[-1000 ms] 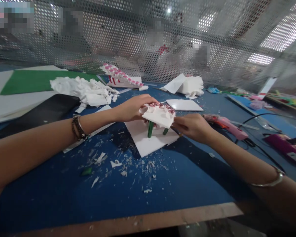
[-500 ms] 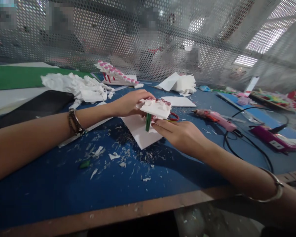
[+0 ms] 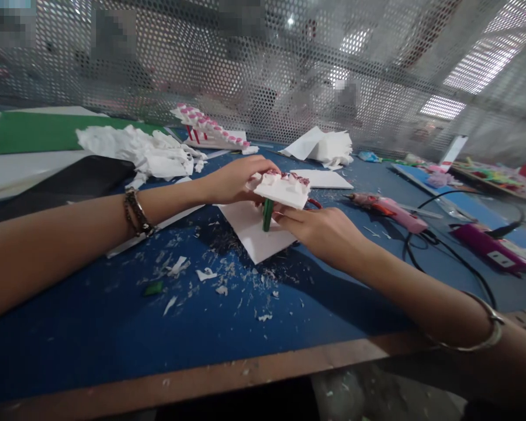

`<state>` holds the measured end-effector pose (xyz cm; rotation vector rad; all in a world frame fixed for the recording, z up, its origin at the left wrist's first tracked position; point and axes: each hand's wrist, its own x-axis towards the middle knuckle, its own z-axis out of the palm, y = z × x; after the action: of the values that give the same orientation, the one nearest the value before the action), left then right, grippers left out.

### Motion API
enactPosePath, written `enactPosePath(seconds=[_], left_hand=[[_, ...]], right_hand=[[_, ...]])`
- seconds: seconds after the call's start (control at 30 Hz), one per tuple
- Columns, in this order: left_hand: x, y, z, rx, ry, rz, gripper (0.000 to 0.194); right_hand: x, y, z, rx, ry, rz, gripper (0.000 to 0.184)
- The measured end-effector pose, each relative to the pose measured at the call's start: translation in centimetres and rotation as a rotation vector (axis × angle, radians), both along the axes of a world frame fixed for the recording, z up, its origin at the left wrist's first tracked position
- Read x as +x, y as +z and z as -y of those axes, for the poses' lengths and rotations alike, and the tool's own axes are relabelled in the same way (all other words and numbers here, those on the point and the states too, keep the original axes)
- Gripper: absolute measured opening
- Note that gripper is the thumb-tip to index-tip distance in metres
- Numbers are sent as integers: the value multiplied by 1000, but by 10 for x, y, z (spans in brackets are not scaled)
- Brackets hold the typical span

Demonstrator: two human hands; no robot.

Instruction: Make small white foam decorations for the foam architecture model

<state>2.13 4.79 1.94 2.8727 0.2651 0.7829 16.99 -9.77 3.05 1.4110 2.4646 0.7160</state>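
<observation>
A small foam-board model stands in front of me, its white top slab (image 3: 284, 192) tilted and dotted with white and dark red bits. Below the slab a green post (image 3: 267, 214) meets a white square base (image 3: 256, 245) lying on the table. At the slab's far left side, my left hand (image 3: 241, 178) is closed around the model; its fingertips are mostly hidden. My right hand (image 3: 322, 225) has its fingers pressed together under the slab's right side, beside the green post, with their ends out of sight. Behind it shows part of a red loop handle (image 3: 314, 203).
A pink glue gun (image 3: 394, 213) and a purple power strip (image 3: 495, 245) with black cords lie at right. White scraps (image 3: 135, 152), a black flat object (image 3: 65, 187) and a pink-dotted stair-like model (image 3: 210, 128) are further back. Foam crumbs litter the blue table (image 3: 127, 339).
The whole view has shifted slightly, so things appear a little further right. The top slab sits at a slightly different tilt; both hands keep their places on the model.
</observation>
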Motion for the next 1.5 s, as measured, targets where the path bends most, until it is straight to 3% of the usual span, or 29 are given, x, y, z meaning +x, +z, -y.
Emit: enactPosePath(seconds=[0.77, 1.0, 1.5], left_hand=[[1, 3, 2, -47, 44, -13, 37], [1, 2, -1, -31, 8, 4, 39], [1, 2, -1, -57, 39, -5, 39]], right_hand=[[0, -5, 1, 70, 15, 30, 35], [12, -9, -1, 232, 96, -17, 40], [9, -9, -4, 139, 85, -3, 33]])
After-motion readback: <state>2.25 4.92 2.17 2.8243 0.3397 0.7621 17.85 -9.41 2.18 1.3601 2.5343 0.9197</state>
